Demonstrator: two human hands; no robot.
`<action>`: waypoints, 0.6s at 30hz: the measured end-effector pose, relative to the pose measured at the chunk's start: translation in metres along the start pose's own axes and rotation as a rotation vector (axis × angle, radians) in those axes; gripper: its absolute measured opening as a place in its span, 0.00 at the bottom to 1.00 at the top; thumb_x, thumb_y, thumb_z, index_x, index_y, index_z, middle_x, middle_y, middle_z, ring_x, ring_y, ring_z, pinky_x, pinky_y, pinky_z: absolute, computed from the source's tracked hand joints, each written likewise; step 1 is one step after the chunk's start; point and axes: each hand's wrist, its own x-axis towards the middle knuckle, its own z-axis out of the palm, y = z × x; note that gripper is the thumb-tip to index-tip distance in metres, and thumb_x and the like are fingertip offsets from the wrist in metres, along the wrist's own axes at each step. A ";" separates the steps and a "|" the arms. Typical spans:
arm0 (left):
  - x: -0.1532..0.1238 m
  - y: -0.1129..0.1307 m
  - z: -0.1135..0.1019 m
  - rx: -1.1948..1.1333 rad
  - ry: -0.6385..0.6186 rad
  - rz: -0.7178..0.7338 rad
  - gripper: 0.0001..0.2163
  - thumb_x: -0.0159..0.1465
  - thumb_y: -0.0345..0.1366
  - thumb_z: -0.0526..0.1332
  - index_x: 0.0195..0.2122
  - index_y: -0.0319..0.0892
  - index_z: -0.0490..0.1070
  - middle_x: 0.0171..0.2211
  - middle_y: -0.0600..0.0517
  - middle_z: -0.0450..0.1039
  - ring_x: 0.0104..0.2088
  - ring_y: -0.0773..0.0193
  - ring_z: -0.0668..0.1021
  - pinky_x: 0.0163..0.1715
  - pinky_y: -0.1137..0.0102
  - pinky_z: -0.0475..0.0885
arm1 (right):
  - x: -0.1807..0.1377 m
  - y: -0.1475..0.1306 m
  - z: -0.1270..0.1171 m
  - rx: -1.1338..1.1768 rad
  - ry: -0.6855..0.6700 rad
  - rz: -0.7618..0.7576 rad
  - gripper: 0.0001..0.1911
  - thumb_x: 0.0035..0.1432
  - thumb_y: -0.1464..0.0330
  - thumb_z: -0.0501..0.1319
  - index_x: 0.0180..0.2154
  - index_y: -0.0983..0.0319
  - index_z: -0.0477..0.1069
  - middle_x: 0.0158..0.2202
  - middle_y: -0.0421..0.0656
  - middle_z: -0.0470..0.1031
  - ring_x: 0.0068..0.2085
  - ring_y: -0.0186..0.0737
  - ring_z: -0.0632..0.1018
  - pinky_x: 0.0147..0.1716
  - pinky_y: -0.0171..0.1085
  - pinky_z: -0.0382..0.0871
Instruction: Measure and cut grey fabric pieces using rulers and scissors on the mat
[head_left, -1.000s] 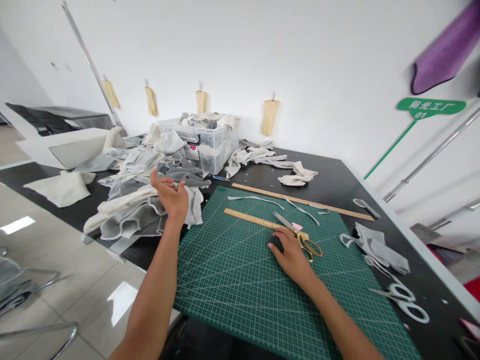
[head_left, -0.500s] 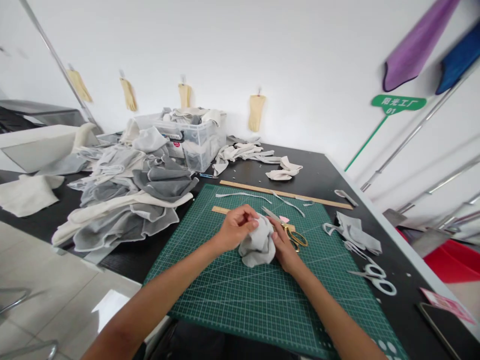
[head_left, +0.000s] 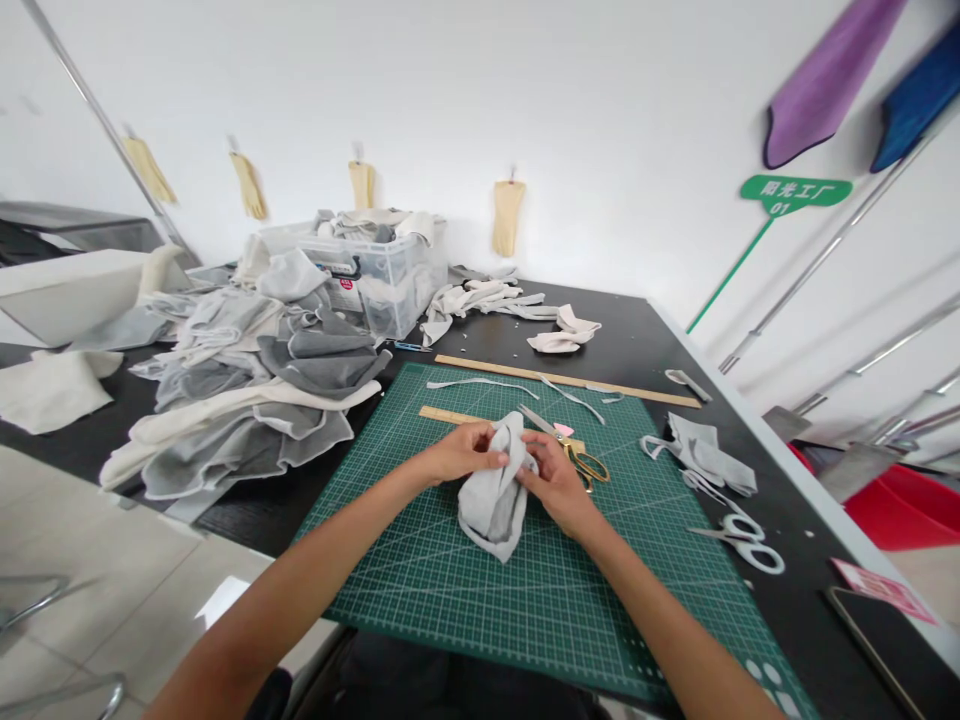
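A light grey piece of cloth [head_left: 493, 510] hangs folded between my two hands, over the green cutting mat [head_left: 420, 590]. My left hand [head_left: 466, 452] pinches its upper left part, the thumb lying across the fabric. On the other side my right hand [head_left: 553, 482] grips its upper right edge with thumb and fingers. Just behind the right hand lie gold-handled scissors [head_left: 587, 466], their blades pointing up and left past the cloth. A small pink piece [head_left: 564, 430] and a short wooden ruler [head_left: 442, 414] rest by the blades, the ruler partly hidden by cloth and hands.
A long wooden ruler [head_left: 570, 380] crosses the mat's far edge, near thin cloth strips [head_left: 487, 382]. Left stands a heap of grey cloths [head_left: 247, 430] before a clear plastic bin [head_left: 390, 290]. Right are white scissors [head_left: 746, 543], a grey cloth scrap [head_left: 709, 455] and a phone [head_left: 892, 645].
The cloth has been turned and now hangs longer, its lower end further left and nearer me. Both hands have come closer together at its top. The view has shifted slightly.
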 end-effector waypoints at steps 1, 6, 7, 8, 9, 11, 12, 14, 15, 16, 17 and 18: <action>-0.001 0.002 0.002 -0.060 0.009 0.028 0.22 0.53 0.49 0.74 0.35 0.39 0.66 0.29 0.56 0.68 0.29 0.71 0.70 0.28 0.76 0.64 | -0.001 -0.003 0.001 0.013 0.029 -0.021 0.27 0.52 0.58 0.73 0.50 0.52 0.64 0.40 0.40 0.75 0.40 0.43 0.77 0.40 0.41 0.72; -0.010 0.019 -0.001 -0.327 -0.029 0.048 0.22 0.56 0.51 0.72 0.31 0.41 0.62 0.27 0.57 0.67 0.27 0.69 0.72 0.29 0.73 0.69 | -0.008 -0.023 -0.005 0.152 0.217 -0.066 0.17 0.57 0.58 0.69 0.41 0.53 0.64 0.36 0.38 0.73 0.32 0.39 0.73 0.31 0.35 0.69; -0.010 0.020 -0.001 -0.281 -0.068 0.017 0.22 0.56 0.53 0.71 0.31 0.41 0.64 0.28 0.56 0.68 0.28 0.68 0.73 0.29 0.72 0.70 | -0.010 -0.026 -0.007 0.153 0.220 -0.084 0.16 0.58 0.58 0.69 0.40 0.53 0.65 0.35 0.38 0.73 0.32 0.38 0.73 0.30 0.35 0.68; -0.009 0.019 0.000 -0.198 -0.077 -0.006 0.22 0.57 0.53 0.70 0.31 0.40 0.65 0.28 0.55 0.69 0.27 0.67 0.74 0.27 0.72 0.70 | -0.010 -0.027 -0.009 0.133 0.208 -0.109 0.14 0.58 0.59 0.69 0.40 0.53 0.66 0.35 0.38 0.73 0.31 0.38 0.73 0.30 0.35 0.67; -0.007 0.017 0.002 -0.111 -0.006 0.004 0.21 0.57 0.53 0.71 0.31 0.40 0.66 0.27 0.55 0.68 0.25 0.69 0.72 0.24 0.74 0.68 | -0.011 -0.028 -0.010 0.094 0.189 -0.138 0.13 0.58 0.59 0.70 0.39 0.53 0.67 0.36 0.39 0.73 0.31 0.37 0.72 0.30 0.35 0.67; -0.002 0.010 0.007 -0.051 0.245 0.058 0.22 0.58 0.55 0.69 0.30 0.41 0.65 0.24 0.58 0.64 0.21 0.73 0.67 0.19 0.78 0.62 | -0.010 -0.026 -0.011 -0.029 0.174 -0.216 0.11 0.58 0.61 0.70 0.39 0.54 0.71 0.37 0.40 0.74 0.33 0.38 0.73 0.31 0.35 0.67; -0.001 0.007 0.011 -0.086 0.322 0.057 0.23 0.61 0.58 0.64 0.29 0.41 0.64 0.23 0.59 0.61 0.20 0.73 0.65 0.17 0.78 0.59 | -0.010 -0.025 -0.011 -0.103 0.183 -0.267 0.09 0.58 0.62 0.70 0.39 0.54 0.72 0.38 0.40 0.74 0.35 0.39 0.74 0.33 0.36 0.68; 0.000 0.004 0.018 -0.146 0.275 0.011 0.27 0.63 0.65 0.56 0.30 0.41 0.65 0.22 0.58 0.61 0.19 0.71 0.65 0.15 0.77 0.57 | -0.011 -0.024 -0.008 -0.255 0.172 -0.356 0.06 0.60 0.63 0.68 0.38 0.55 0.75 0.41 0.43 0.75 0.40 0.42 0.75 0.37 0.38 0.69; -0.002 0.004 0.021 -0.147 0.178 -0.025 0.28 0.62 0.66 0.56 0.31 0.41 0.67 0.23 0.56 0.64 0.21 0.70 0.68 0.16 0.77 0.59 | -0.011 -0.024 -0.005 -0.319 0.137 -0.383 0.03 0.61 0.64 0.67 0.37 0.56 0.76 0.42 0.44 0.76 0.42 0.43 0.76 0.39 0.39 0.69; -0.004 0.005 0.025 -0.134 0.069 -0.049 0.29 0.59 0.66 0.60 0.34 0.39 0.70 0.25 0.54 0.68 0.24 0.68 0.71 0.18 0.76 0.62 | -0.013 -0.024 -0.003 -0.367 0.091 -0.396 0.03 0.62 0.65 0.66 0.35 0.56 0.77 0.42 0.45 0.76 0.43 0.44 0.76 0.40 0.40 0.70; -0.006 0.006 0.028 -0.115 -0.034 -0.072 0.28 0.55 0.62 0.67 0.38 0.38 0.72 0.30 0.51 0.72 0.28 0.66 0.74 0.22 0.75 0.67 | -0.014 -0.024 0.000 -0.393 0.044 -0.395 0.04 0.63 0.66 0.65 0.34 0.57 0.77 0.41 0.45 0.77 0.43 0.44 0.77 0.41 0.40 0.70; -0.008 0.008 0.031 -0.133 -0.076 -0.064 0.29 0.52 0.57 0.72 0.43 0.38 0.73 0.35 0.49 0.75 0.32 0.65 0.76 0.28 0.74 0.70 | -0.015 -0.024 0.003 -0.393 0.009 -0.388 0.06 0.64 0.66 0.65 0.32 0.57 0.77 0.41 0.45 0.77 0.42 0.43 0.77 0.41 0.40 0.70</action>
